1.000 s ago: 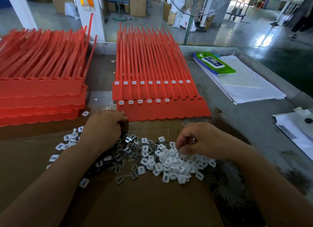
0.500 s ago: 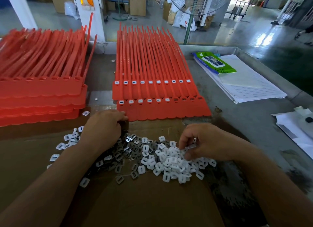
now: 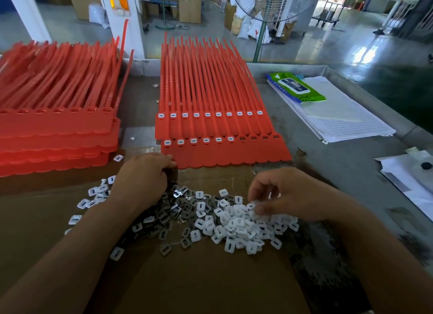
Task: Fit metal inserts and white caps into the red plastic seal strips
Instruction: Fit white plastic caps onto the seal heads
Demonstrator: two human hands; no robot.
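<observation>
The right hand (image 3: 288, 194) hangs over the right edge of the heap of white caps (image 3: 239, 224), thumb and fingertips pinching one or two of them. The left hand (image 3: 143, 178) rests knuckles-up on the dark metal inserts (image 3: 168, 215) just left of that heap, fingers curled under; whether they hold anything cannot be told. Both heaps lie on a brown cardboard sheet (image 3: 199, 278) on the counter (image 3: 339, 173). Just beyond the left fingertips lie the red seal strips (image 3: 218, 126) in two overlapping rows: the far row is fully capped, and the near row has six caps on the left and dark sockets on the right. A stack of red strips (image 3: 56, 126) lies far left; papers (image 3: 346, 117) under a green wipes pack (image 3: 295, 87) lie far right.
</observation>
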